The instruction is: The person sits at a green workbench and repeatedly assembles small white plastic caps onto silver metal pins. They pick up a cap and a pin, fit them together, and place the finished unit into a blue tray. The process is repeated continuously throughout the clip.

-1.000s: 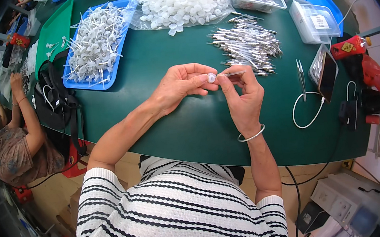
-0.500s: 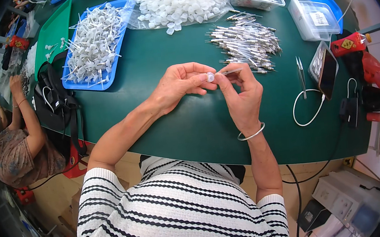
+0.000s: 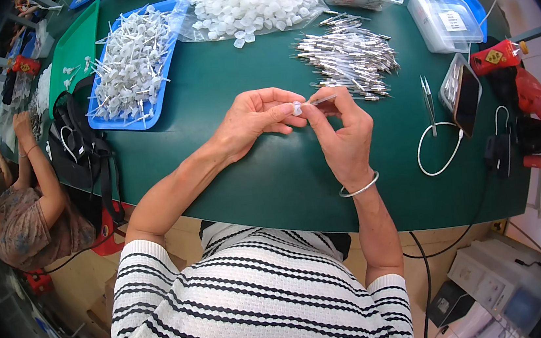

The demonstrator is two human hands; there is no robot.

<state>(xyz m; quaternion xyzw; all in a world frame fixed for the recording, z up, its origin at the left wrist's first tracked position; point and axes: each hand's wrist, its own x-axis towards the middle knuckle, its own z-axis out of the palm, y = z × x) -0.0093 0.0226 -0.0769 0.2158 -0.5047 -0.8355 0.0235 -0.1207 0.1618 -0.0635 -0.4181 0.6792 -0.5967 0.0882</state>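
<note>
My left hand (image 3: 261,112) pinches a small whitish plastic cap (image 3: 297,108) between thumb and fingertips. Close beside it, my right hand (image 3: 343,125) grips a thin metal-and-clear pin (image 3: 324,99), its near end at the cap; whether it sits inside I cannot tell. Beyond my right hand lies a loose pile of similar slim pins (image 3: 347,55). Farther back, a heap of white translucent caps (image 3: 254,9) rests on a plastic bag. To the left, a blue tray (image 3: 159,105) is piled with caps that have thin stems attached.
A green tray (image 3: 76,41) and black bag (image 3: 75,127) are at left, near another person (image 3: 30,207). On the right are lidded plastic boxes (image 3: 443,22), tweezers (image 3: 428,103), a phone (image 3: 468,102) with a white cable, and a red bottle (image 3: 496,57).
The cap has turned slightly between my fingertips and shifted a little to the left. Both hands stay in nearly the same place, still holding the cap and pin.
</note>
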